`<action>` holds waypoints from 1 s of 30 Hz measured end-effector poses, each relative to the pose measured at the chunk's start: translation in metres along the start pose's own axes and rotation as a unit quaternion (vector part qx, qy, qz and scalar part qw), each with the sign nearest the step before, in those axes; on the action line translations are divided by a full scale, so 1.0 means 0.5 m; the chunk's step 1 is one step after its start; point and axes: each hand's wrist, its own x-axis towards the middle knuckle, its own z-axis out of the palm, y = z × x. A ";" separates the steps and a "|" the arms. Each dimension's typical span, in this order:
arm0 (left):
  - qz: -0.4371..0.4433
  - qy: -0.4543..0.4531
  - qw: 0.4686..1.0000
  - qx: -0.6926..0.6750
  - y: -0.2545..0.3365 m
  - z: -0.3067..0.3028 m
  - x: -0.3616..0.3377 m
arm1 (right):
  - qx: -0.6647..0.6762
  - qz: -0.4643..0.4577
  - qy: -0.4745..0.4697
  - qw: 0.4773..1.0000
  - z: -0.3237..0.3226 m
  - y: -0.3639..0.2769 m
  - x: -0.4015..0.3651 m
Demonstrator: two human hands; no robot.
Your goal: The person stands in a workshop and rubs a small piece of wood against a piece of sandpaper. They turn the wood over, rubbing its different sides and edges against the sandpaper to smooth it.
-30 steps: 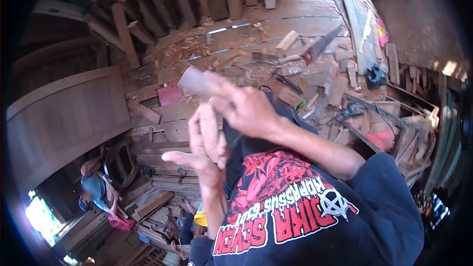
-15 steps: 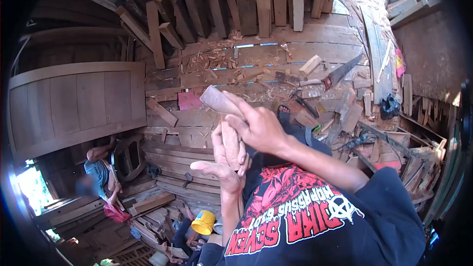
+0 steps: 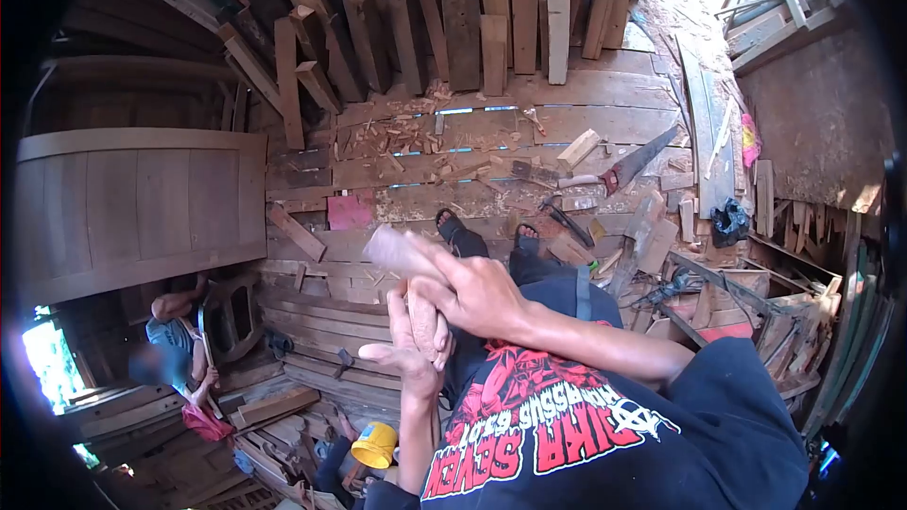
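My left hand (image 3: 416,359) is closed around a small, pale brown shaped piece of wood (image 3: 422,318), with its thumb sticking out to the left. Fingers and my other hand cover much of the wood. Above it, my right hand (image 3: 477,293) grips a greyish folded strip that looks like sandpaper (image 3: 389,250), its free end slightly blurred. The strip lies across the upper end of the wood; whether it touches cannot be made out.
A handsaw (image 3: 638,161), a hammer (image 3: 567,220) and wood offcuts lie among shavings on the plank floor (image 3: 605,118). Timber pieces (image 3: 463,28) stand at the back. Left are a panelled wooden board (image 3: 142,198) and another person (image 3: 179,340); a yellow bucket (image 3: 375,444) is below.
Both hands appear lower and slightly left in view. The right hand has slid down over the wood with the strip, covering more of it. My sandalled feet now show.
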 end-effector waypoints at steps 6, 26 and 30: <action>0.010 -0.031 0.998 0.055 0.035 0.017 0.042 | -0.009 -0.068 0.062 0.996 -0.009 0.035 0.024; -0.012 -0.045 0.999 0.024 0.039 0.010 0.071 | -0.008 -0.094 0.083 0.992 -0.012 0.030 0.005; 0.017 -0.097 0.991 0.094 0.048 0.042 0.067 | -0.012 -0.057 0.095 0.994 -0.036 0.052 0.049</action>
